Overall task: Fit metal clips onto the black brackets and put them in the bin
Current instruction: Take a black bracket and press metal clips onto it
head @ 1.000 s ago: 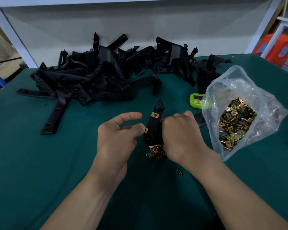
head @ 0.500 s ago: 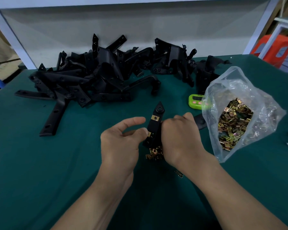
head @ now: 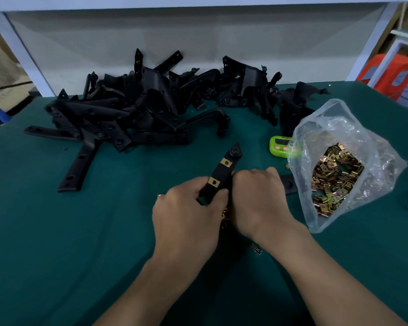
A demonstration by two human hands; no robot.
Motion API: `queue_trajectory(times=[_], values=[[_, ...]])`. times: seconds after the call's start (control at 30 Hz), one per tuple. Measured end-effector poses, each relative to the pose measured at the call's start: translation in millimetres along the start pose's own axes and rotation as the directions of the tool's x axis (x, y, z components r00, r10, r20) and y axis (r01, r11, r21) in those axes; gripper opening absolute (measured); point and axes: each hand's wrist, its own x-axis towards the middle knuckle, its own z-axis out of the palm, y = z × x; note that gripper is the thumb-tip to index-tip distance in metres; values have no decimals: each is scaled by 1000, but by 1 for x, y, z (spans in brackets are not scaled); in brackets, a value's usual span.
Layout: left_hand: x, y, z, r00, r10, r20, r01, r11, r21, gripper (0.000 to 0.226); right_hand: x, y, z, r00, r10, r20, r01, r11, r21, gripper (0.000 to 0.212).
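A black bracket stands tilted over the middle of the green table, its pointed end up. Two brass metal clips sit on it, an upper clip and a lower clip. My left hand grips the bracket's lower part with curled fingers. My right hand holds the bracket from the right side. A few loose clips lie on the cloth between my hands, mostly hidden.
A big heap of black brackets fills the back of the table. A clear plastic bag of brass clips lies at the right, a green timer beside it. A single clip lies near my right wrist. No bin shows.
My left hand, which was pinching at the bracket's left edge with fingers spread, has closed round the bracket's lower part. A second clip now sits on the bracket, which has tilted.
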Motion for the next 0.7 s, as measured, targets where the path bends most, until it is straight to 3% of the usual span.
queue_trajectory(times=[0.13,0.23,0.3,0.5,0.57,0.7], values=[[6,-7,-5,981,190,-46,-181,972,153,30,-1,-2,-1,1000,-15,-24,16,999,48,34],[12,-13,-7,919,389,-69,-360,897,256,28,-2,-4,0,999,-34,-39,38,995,90,30],[14,-16,-8,896,440,-59,-411,873,263,27,-3,-2,-1,998,-38,-50,44,993,113,30],[18,-20,-7,988,128,-85,-134,989,-69,3,-11,-7,-4,983,-109,-145,148,944,294,31],[24,-25,-8,993,20,-118,-37,989,-141,7,-16,-10,-6,984,-130,-119,156,954,257,41],[33,-33,-12,991,-64,-117,32,966,-258,15,-29,-14,-14,988,-117,-105,139,963,230,28]])
